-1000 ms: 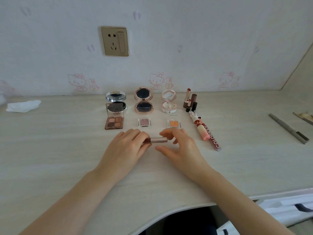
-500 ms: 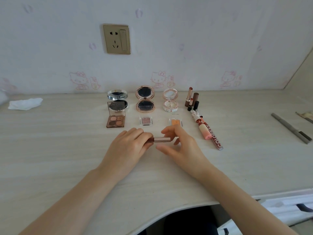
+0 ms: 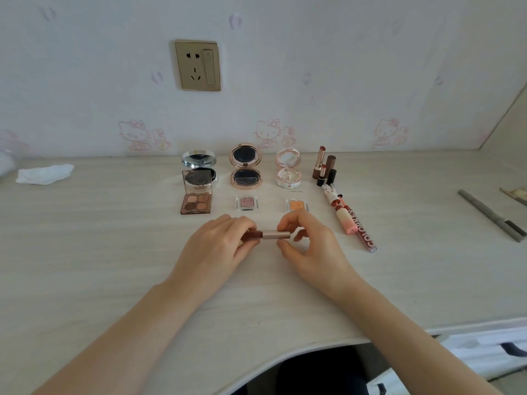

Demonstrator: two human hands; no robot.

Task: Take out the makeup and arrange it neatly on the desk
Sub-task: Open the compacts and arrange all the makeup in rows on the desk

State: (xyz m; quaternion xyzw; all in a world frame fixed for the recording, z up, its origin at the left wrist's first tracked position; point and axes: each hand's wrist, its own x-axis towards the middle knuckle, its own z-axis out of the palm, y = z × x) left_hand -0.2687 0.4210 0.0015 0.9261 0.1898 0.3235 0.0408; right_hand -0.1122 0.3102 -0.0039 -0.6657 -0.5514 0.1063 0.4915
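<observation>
A: Head view, change? Tube point(image 3: 271, 235) now shows a dark red-brown section, earlier hidden.
B: Left hand point(image 3: 216, 249) and right hand point(image 3: 310, 246) each pinch an end, over the desk point(image 3: 99, 266); rose-gold cap.

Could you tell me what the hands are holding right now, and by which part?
Both hold one small tube: the left hand grips its dark end, the right hand pinches its rose-gold end.
</observation>
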